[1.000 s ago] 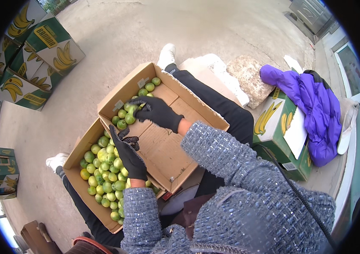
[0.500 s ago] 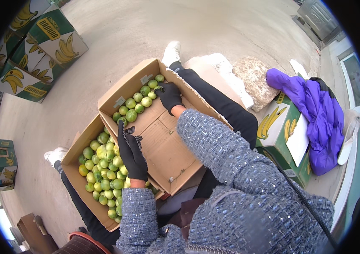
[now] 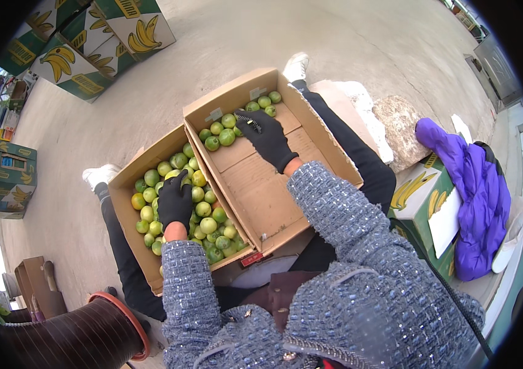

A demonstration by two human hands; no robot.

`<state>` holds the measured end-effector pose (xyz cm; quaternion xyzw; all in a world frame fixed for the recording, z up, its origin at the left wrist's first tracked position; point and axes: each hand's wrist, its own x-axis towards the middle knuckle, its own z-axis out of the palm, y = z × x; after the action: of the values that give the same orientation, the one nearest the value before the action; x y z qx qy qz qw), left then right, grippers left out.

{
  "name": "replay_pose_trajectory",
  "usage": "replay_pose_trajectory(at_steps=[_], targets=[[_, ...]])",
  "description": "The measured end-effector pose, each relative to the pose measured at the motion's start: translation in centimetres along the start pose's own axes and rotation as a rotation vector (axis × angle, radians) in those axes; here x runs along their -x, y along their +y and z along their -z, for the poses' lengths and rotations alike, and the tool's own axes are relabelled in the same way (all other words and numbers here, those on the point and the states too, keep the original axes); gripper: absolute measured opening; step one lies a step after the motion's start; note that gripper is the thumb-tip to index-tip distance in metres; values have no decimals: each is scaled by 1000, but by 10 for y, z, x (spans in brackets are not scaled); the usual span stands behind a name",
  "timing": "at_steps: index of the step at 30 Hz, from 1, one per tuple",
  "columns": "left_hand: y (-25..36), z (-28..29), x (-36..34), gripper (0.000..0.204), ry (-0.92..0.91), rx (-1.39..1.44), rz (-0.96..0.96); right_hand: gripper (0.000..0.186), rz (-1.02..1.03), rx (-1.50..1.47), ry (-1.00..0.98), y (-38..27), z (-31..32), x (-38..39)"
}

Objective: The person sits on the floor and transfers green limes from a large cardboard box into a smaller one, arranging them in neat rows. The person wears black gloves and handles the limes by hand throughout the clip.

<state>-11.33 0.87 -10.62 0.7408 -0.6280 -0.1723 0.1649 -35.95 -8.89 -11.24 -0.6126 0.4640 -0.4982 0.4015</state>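
Two cardboard boxes rest across my legs. In the left box, full of green and yellowish round citrus fruits, my gloved left hand reaches down, fingers curled onto the fruit; what they grip is hidden. The right box has a row of green fruits along its far side and bare cardboard nearer me. My gloved right hand is over that row, fingers bent and closed, with any held fruit too hidden to make out.
Stacked banana boxes stand upper left, more boxes at left. A dark pot is lower left. At right lie a pale rock and a purple jacket over a banana box. My legs flank the boxes.
My left hand has moved from the shared rim down into the left box's fruit. My right hand went toward the far right fruits, then back leftward along the row. The whole view has shifted.
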Motion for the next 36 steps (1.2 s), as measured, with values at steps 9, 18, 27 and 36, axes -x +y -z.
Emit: replay_pose_trajectory(at_steps=[9, 18, 27, 36], targets=[[-24, -13, -28, 55, -83, 60, 205, 34, 374, 210, -355, 8, -22, 26], [84, -21, 0, 39, 131, 1024, 19, 60, 354, 43, -377, -10, -24, 30], [111, -42, 13, 42, 274, -135, -389, 45, -258, -23, 616, 64, 30, -28], [117, -43, 16, 39, 282, -94, -366, 33, -375, 79, 662, 133, 33, -46]])
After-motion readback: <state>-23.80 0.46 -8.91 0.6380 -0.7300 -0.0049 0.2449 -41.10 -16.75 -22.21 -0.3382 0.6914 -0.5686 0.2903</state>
